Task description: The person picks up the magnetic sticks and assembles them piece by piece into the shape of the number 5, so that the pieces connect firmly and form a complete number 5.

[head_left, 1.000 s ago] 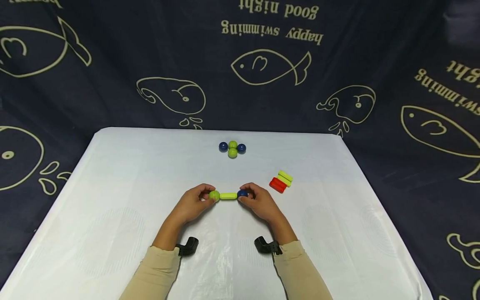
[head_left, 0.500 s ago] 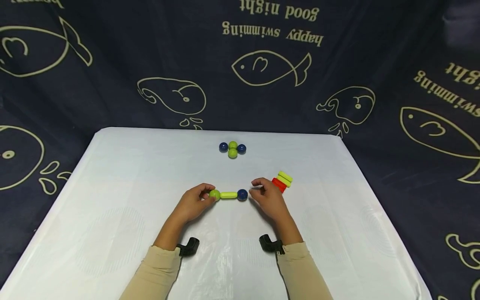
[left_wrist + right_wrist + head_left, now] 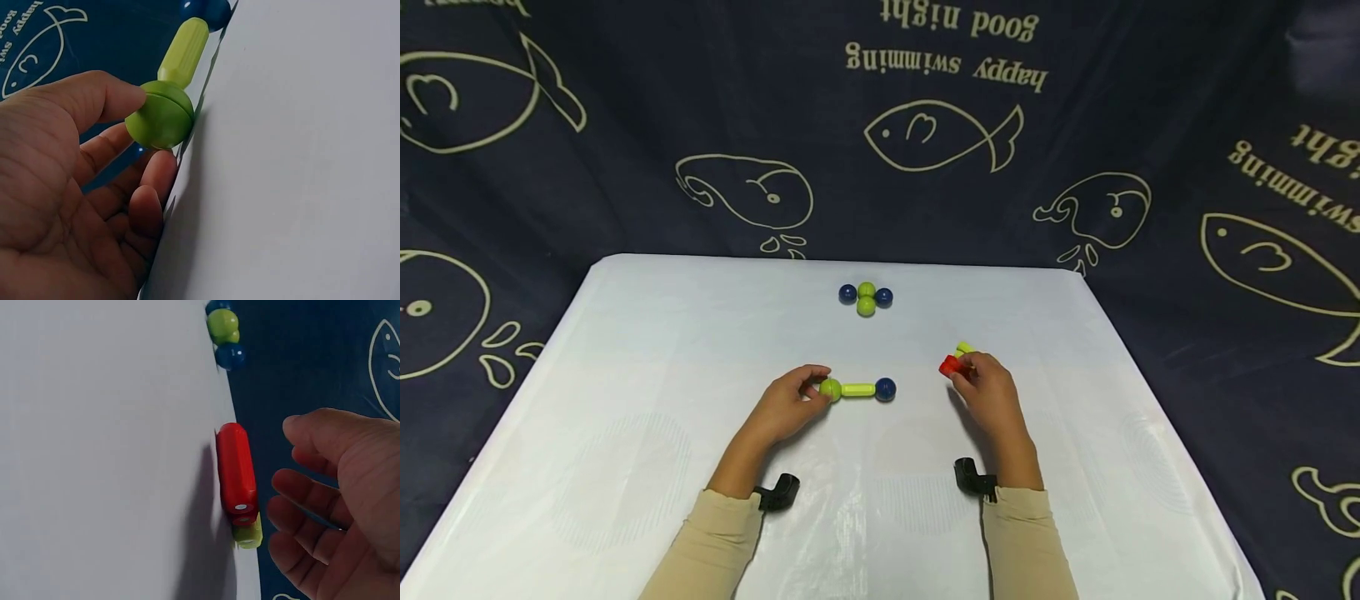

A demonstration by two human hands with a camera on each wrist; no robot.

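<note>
My left hand (image 3: 790, 406) pinches a light green ball (image 3: 160, 115) between thumb and fingers. From that ball a yellow-green ribbed rod (image 3: 858, 390) runs to a dark blue ball (image 3: 885, 389), the three joined in a line on the table. At the right, my right hand (image 3: 992, 396) is over the red rods (image 3: 950, 366) and partly hides them in the head view. The right wrist view shows its fingers (image 3: 294, 484) loosely bent, with a gap between them and the red rods. Yellow-green rods (image 3: 248, 535) lie against the red ones, mostly hidden by the hand in the head view.
Farther back on the white-covered table (image 3: 715, 325) sits a cluster of balls, with green balls (image 3: 867, 306) between two dark blue balls (image 3: 847, 293). A dark cloth (image 3: 820, 100) with fish drawings hangs behind the table. Each wrist wears a black mount (image 3: 780, 492).
My right hand has let go of the dark blue ball and moved right to the red rods. The left hand has stayed on the green ball, and the joined pieces lie as before.
</note>
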